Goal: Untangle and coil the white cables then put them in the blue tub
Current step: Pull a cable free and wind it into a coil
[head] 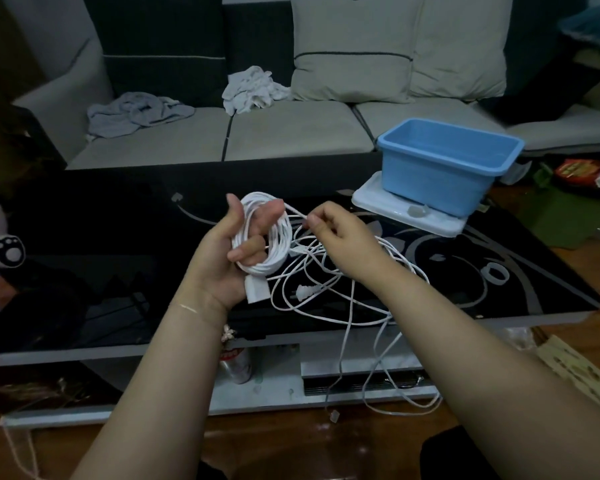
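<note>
Left hand (227,252) raised above the black glass coffee table (84,271), palm up, thumb upright. A coil of white cable (278,237) is wound round its curled fingers; the fingers pass through the loop and grip it. A white adapter block (257,289) hangs just below the coil, against the heel of the hand.

Right hand (333,233) just beside the coil. Thumb and forefinger pinch a single strand that runs taut up to the top of the coil; the other fingers are loosely curled.

Loose tangle of white cable (343,289) lies on the table under the right hand and wrist. A two-pin plug (303,292) sits in the tangle, just below the coil. Several strands spill over the table's near edge and hang toward the floor; one ends in a small connector (334,418).

Blue tub (444,164) stands at the table's far right corner, on a white tray (406,209). No cable visible inside it.

Another small connector and cable (187,209) lie on the table left of the left hand.

Beyond the table: grey sofa (291,133) with crumpled cloths (250,88) on its seat.
</note>
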